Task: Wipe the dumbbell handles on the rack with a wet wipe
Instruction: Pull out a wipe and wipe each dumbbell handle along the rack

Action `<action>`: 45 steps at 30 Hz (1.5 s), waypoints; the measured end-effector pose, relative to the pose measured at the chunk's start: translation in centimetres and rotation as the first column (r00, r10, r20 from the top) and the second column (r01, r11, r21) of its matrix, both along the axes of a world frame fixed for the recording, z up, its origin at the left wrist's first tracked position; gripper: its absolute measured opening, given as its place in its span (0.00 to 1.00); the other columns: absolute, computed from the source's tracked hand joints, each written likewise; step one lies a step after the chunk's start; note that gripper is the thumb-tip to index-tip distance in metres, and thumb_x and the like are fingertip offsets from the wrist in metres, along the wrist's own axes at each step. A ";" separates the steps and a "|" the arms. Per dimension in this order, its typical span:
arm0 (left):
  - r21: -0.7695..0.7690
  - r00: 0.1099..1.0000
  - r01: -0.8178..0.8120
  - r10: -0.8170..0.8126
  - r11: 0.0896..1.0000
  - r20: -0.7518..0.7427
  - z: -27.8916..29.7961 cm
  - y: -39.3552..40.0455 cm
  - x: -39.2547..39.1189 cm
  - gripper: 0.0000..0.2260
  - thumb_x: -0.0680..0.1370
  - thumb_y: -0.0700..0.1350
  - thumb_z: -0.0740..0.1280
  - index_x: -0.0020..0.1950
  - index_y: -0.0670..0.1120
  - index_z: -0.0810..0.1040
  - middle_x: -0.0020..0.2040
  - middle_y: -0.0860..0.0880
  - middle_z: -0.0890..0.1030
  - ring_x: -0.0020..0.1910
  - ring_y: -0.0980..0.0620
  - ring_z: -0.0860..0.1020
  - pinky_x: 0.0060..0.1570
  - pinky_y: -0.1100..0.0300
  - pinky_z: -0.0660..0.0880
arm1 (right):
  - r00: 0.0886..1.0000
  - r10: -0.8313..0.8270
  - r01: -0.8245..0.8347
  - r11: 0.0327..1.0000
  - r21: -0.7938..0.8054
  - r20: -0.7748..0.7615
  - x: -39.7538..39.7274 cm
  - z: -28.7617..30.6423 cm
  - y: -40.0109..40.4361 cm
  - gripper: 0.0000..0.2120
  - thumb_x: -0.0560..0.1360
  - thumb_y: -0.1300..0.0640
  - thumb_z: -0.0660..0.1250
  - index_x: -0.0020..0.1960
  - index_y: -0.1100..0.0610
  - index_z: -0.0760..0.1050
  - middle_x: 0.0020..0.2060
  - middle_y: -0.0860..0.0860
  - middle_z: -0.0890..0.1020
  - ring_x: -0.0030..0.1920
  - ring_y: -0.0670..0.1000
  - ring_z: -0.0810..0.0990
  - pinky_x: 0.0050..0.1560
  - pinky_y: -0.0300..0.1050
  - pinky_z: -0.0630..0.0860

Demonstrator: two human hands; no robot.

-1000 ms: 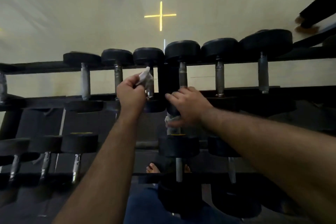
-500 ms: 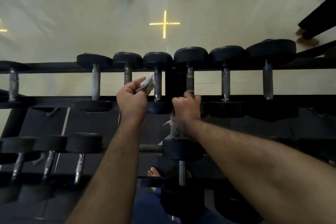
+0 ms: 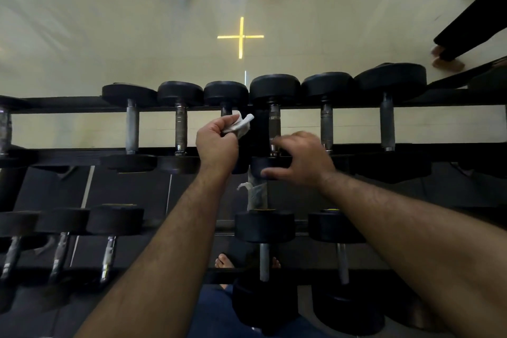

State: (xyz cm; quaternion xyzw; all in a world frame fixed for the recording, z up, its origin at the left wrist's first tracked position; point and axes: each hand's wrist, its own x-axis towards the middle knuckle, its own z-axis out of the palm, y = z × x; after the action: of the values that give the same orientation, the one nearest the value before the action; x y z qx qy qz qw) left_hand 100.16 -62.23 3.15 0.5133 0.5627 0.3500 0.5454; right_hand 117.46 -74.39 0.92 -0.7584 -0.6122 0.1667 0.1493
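A black rack [image 3: 68,155] carries rows of black dumbbells with steel handles. My left hand [image 3: 216,143] grips a crumpled white wet wipe [image 3: 240,125] over the handle of the third dumbbell [image 3: 225,92] of the top row; that handle is mostly hidden by the hand. My right hand [image 3: 299,159] hovers with spread, relaxed fingers over the near head of the fourth dumbbell [image 3: 274,88], just below its handle [image 3: 274,123]. It holds nothing.
A wipe packet [image 3: 256,195] with a white tab lies on the middle tier. More dumbbells [image 3: 264,225] sit on the lower tiers. Another person's feet [image 3: 447,60] stand at the far right. My bare foot [image 3: 225,261] shows under the rack.
My right hand has let go of the fourth dumbbell's near end and opened, shifting right. My left hand with the wipe stays by the third handle.
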 end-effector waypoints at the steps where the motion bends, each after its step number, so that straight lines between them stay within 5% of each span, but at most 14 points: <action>1: 0.031 0.999 0.013 -0.011 0.999 -0.043 0.0 -0.2 0.3 0.17 0.73 0.30 0.72 0.55 0.49 0.88 0.51 0.53 0.87 0.54 0.56 0.85 0.59 0.57 0.82 | 0.992 -0.097 0.096 0.995 0.021 0.080 1.2 0.0 -0.1 0.49 0.70 0.19 0.65 0.75 0.55 0.77 0.70 0.53 0.82 0.70 0.57 0.77 0.74 0.57 0.70; 6: 0.241 0.950 0.129 -0.050 0.962 -0.307 0.6 -0.5 3.6 0.21 0.73 0.31 0.64 0.62 0.45 0.86 0.54 0.53 0.86 0.53 0.59 0.82 0.57 0.78 0.71 | 0.930 -0.321 0.361 0.890 -0.280 0.178 4.4 0.1 0.0 0.78 0.56 0.06 0.50 0.86 0.60 0.35 0.87 0.59 0.42 0.87 0.59 0.46 0.85 0.59 0.52; 11: 0.403 0.840 0.391 -0.142 0.827 -0.524 -1.8 0.9 8.6 0.16 0.76 0.33 0.66 0.59 0.46 0.86 0.53 0.49 0.86 0.52 0.51 0.81 0.53 0.65 0.74 | 0.941 -0.294 0.331 0.899 -0.285 0.166 4.4 -0.3 0.1 0.86 0.48 0.05 0.53 0.85 0.60 0.31 0.86 0.61 0.39 0.87 0.59 0.45 0.85 0.61 0.52; 15: 0.414 0.535 0.792 -0.185 0.448 -0.824 -3.7 1.4 9.3 0.12 0.72 0.32 0.72 0.51 0.45 0.87 0.51 0.48 0.84 0.52 0.45 0.79 0.53 0.53 0.79 | 0.942 -0.291 0.328 0.907 -0.263 0.169 4.5 -0.3 0.1 0.85 0.48 0.06 0.56 0.85 0.59 0.31 0.86 0.60 0.41 0.87 0.58 0.44 0.86 0.61 0.51; 18: 0.006 0.083 0.983 -0.415 0.185 -0.906 -2.3 1.8 8.1 0.11 0.76 0.39 0.72 0.55 0.49 0.87 0.53 0.51 0.81 0.54 0.48 0.78 0.54 0.57 0.77 | 0.947 -0.280 0.314 0.911 -0.267 0.157 4.5 -0.1 0.0 0.86 0.47 0.06 0.55 0.85 0.60 0.32 0.87 0.60 0.41 0.87 0.59 0.45 0.86 0.60 0.51; 20: -0.212 -0.080 0.961 -0.558 0.176 -0.826 -1.3 2.1 7.4 0.11 0.78 0.43 0.72 0.58 0.52 0.86 0.55 0.54 0.81 0.55 0.50 0.80 0.56 0.55 0.79 | 0.947 -0.273 0.312 0.909 -0.278 0.169 4.6 0.0 0.0 0.87 0.45 0.05 0.52 0.86 0.60 0.34 0.86 0.61 0.42 0.87 0.60 0.46 0.86 0.59 0.52; 22: -0.068 0.114 0.952 -0.551 0.300 -0.827 -0.8 2.7 7.7 0.09 0.79 0.43 0.71 0.57 0.50 0.87 0.53 0.52 0.82 0.52 0.50 0.80 0.55 0.53 0.79 | 0.947 -0.261 0.307 0.906 -0.292 0.186 4.7 0.1 0.1 0.87 0.44 0.05 0.52 0.86 0.61 0.36 0.86 0.61 0.42 0.87 0.60 0.46 0.86 0.59 0.52; 25: 0.345 0.433 0.868 -0.207 0.357 -0.877 -1.4 3.0 8.8 0.09 0.79 0.41 0.72 0.59 0.47 0.86 0.49 0.49 0.80 0.49 0.48 0.77 0.49 0.54 0.78 | 0.950 -0.249 0.297 0.905 -0.305 0.186 4.7 0.0 0.1 0.87 0.46 0.05 0.55 0.86 0.61 0.35 0.86 0.61 0.42 0.87 0.60 0.45 0.85 0.60 0.53; 29: 0.010 0.035 0.990 -0.182 0.138 -0.983 -2.8 1.1 10.6 0.10 0.78 0.42 0.72 0.58 0.46 0.84 0.55 0.48 0.79 0.55 0.46 0.77 0.52 0.55 0.79 | 0.950 -0.250 0.299 0.899 -0.321 0.185 4.8 0.2 -0.1 0.87 0.45 0.06 0.55 0.86 0.60 0.35 0.86 0.60 0.40 0.87 0.60 0.45 0.85 0.60 0.53; 32: -0.279 -0.160 0.943 -0.490 0.181 -0.857 -1.1 0.7 10.9 0.09 0.77 0.46 0.74 0.55 0.46 0.83 0.50 0.49 0.80 0.46 0.50 0.78 0.42 0.57 0.77 | 0.954 -0.252 0.293 0.894 -0.338 0.161 4.8 0.5 0.0 0.88 0.43 0.06 0.54 0.86 0.60 0.35 0.87 0.59 0.40 0.87 0.60 0.45 0.85 0.60 0.53; 34: -0.399 -0.161 0.887 -0.653 0.234 -0.740 -0.2 2.1 10.7 0.08 0.77 0.47 0.74 0.54 0.46 0.85 0.46 0.50 0.83 0.44 0.50 0.81 0.45 0.55 0.81 | 0.954 -0.250 0.294 0.891 -0.346 0.167 4.7 0.6 0.1 0.88 0.42 0.06 0.52 0.86 0.60 0.35 0.86 0.59 0.40 0.87 0.60 0.44 0.85 0.60 0.53; 38: -0.178 0.167 0.900 -0.693 0.397 -0.701 0.3 2.9 11.6 0.06 0.79 0.51 0.73 0.52 0.51 0.87 0.46 0.54 0.86 0.47 0.55 0.83 0.52 0.57 0.81 | 0.956 -0.235 0.284 0.890 -0.357 0.175 4.7 0.6 0.1 0.87 0.44 0.07 0.54 0.86 0.60 0.36 0.86 0.60 0.40 0.87 0.60 0.44 0.85 0.60 0.53; 42: -0.297 -0.130 0.947 -0.697 0.124 -0.705 -0.7 0.9 11.9 0.09 0.78 0.47 0.74 0.57 0.56 0.87 0.51 0.56 0.86 0.48 0.54 0.82 0.53 0.56 0.81 | 0.953 -0.235 0.291 0.885 -0.364 0.190 4.7 0.4 0.3 0.87 0.43 0.07 0.55 0.86 0.60 0.38 0.86 0.60 0.42 0.86 0.61 0.46 0.84 0.61 0.56; 45: -0.363 -0.132 0.923 -0.776 0.131 -0.616 1.0 4.1 9.2 0.08 0.77 0.45 0.73 0.53 0.57 0.88 0.48 0.59 0.85 0.48 0.58 0.81 0.53 0.59 0.79 | 0.954 -0.223 0.284 0.885 -0.368 0.199 4.7 0.4 0.3 0.87 0.43 0.05 0.48 0.86 0.60 0.38 0.87 0.60 0.41 0.87 0.61 0.46 0.85 0.62 0.56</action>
State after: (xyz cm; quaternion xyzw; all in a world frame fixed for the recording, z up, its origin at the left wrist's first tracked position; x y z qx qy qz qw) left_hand 109.40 -58.14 4.13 0.8858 0.2024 -0.2655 0.3223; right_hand 122.13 -74.10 1.35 -0.8568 -0.4713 0.2068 -0.0320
